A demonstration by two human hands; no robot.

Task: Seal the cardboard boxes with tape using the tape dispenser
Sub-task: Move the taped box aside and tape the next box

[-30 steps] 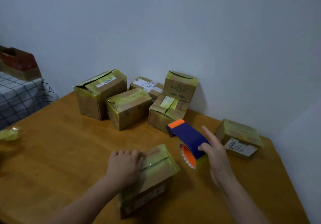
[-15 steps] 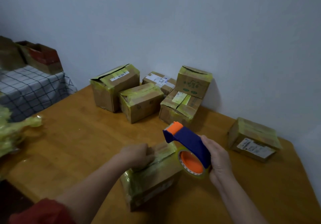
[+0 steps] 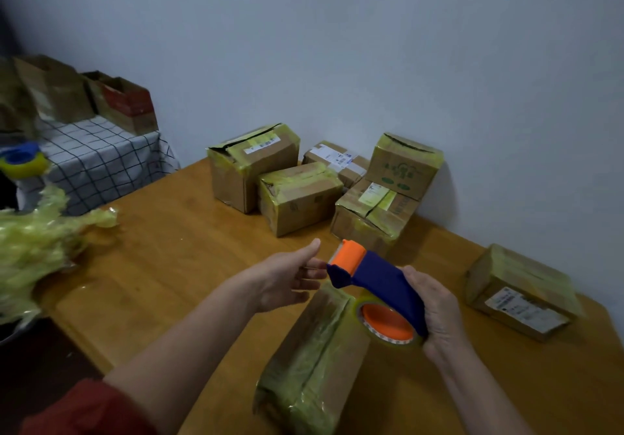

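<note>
While tape already wraps it, near box (image 3: 314,360): likely another strip left.
Right hand (image 3: 437,309): grips tape dispenser (image 3: 381,282) above near box.
Left hand (image 3: 283,276): wide, empty.
Boxes (image 3: 300,195) behind it: taped.

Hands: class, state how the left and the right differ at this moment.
The left hand is open, fingers stretched toward the orange head of the dispenser; the right hand is curled round its blue body. The left hand holds nothing visible; the right hand carries the dispenser above the near box. Both are bare.
</note>
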